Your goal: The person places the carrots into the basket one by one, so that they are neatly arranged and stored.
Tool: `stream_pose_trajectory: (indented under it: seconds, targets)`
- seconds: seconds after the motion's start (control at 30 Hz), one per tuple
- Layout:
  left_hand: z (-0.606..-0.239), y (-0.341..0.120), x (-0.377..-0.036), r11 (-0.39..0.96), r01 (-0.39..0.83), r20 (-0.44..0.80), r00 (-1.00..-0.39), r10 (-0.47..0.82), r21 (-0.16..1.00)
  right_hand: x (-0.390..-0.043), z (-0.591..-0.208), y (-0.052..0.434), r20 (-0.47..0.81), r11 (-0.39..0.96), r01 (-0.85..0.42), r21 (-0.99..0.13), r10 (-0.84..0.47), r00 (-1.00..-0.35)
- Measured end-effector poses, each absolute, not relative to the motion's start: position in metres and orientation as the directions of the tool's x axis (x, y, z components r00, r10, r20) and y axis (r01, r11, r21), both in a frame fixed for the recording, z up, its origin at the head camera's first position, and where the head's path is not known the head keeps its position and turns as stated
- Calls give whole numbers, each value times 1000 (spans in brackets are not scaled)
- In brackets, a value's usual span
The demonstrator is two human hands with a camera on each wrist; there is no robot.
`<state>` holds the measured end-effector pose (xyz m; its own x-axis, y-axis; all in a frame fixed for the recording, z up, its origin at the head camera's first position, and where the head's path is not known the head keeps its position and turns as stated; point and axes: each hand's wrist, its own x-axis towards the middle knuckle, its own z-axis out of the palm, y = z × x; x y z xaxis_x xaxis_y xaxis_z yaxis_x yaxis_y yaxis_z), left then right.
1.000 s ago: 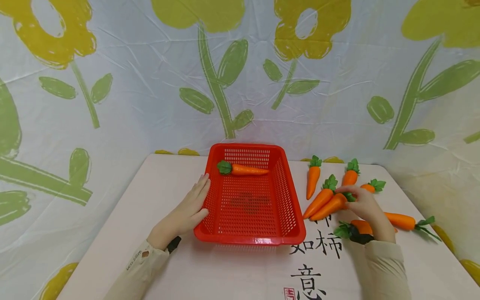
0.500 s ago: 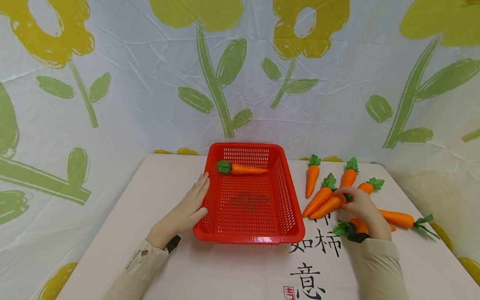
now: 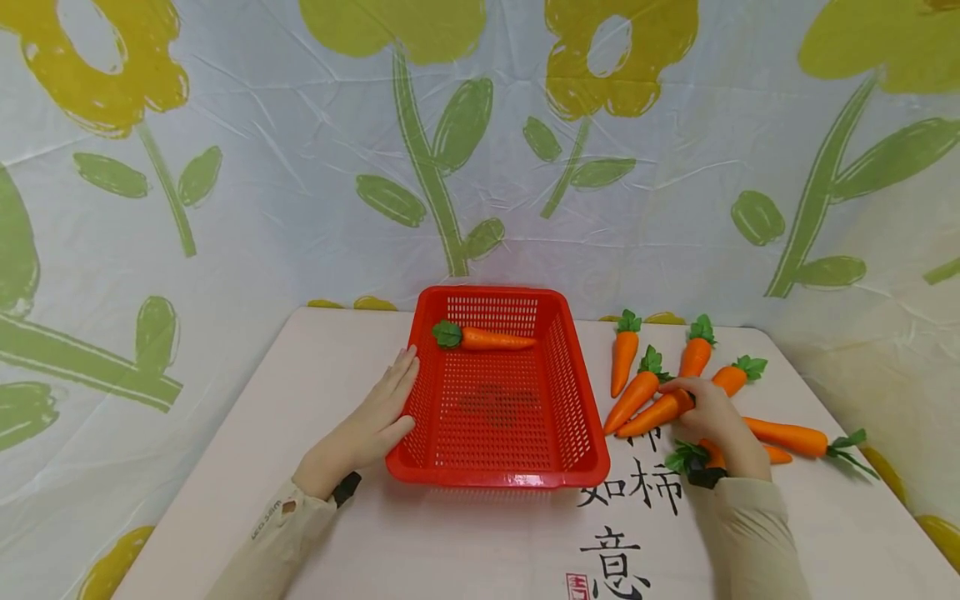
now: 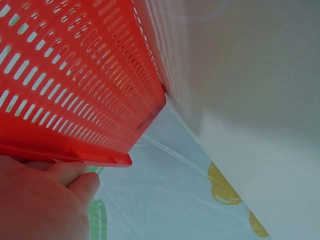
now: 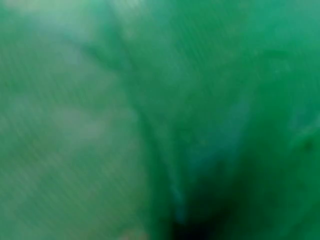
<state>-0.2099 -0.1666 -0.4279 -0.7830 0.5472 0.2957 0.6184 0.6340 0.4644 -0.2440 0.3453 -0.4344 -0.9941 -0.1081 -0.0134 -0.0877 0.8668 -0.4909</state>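
Observation:
A red plastic basket (image 3: 577, 392) stands on the table with one orange carrot (image 3: 487, 338) lying along its far wall. My left hand (image 3: 375, 417) rests flat against the basket's left rim, fingers straight; the left wrist view shows the slotted basket wall (image 4: 75, 85) just above that hand (image 4: 45, 200). To the right of the basket my right hand (image 3: 712, 412) grips the leafy end of a carrot (image 3: 651, 415) that lies on the table. The right wrist view is filled by a blurred green surface (image 5: 160, 120).
Several more carrots lie loose right of the basket: one (image 3: 624, 357) nearest it, one (image 3: 693, 354) behind my hand, one (image 3: 791, 436) to the far right, one (image 3: 686, 457) under my wrist. A flowered sheet (image 3: 465, 167) hangs behind the table (image 3: 315, 375).
My right hand has shifted slightly left and closed round the carrot's top. The left hand and the basket have not moved.

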Motion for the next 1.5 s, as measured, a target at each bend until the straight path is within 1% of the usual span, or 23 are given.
stream_pose_trajectory:
  seconds: [0.47,0.73,0.83,1.1,1.3,1.5]
  targets:
    - [-429,-167,-210,634,624,304,-779,548,457,-240,-431,347,12,867,-104,-487,-113,-994]
    - [-428,-166,-209,635,616,291,-784,548,466,-236,-426,350,-43,862,-47,-505,-80,-996]
    - [-428,-166,-209,634,612,286,-787,547,472,-235,-425,351,-42,856,-64,-513,-100,-994]
    - [-426,-167,-208,637,604,277,-793,543,479,-234,-415,353,65,869,-156,-470,-142,-988]
    - [-426,-166,-209,636,599,273,-795,541,486,-232,-409,351,137,841,-227,-491,-183,-974]
    - [-425,-166,-209,637,599,274,-796,540,486,-230,-404,349,151,827,-238,-510,-187,-971]
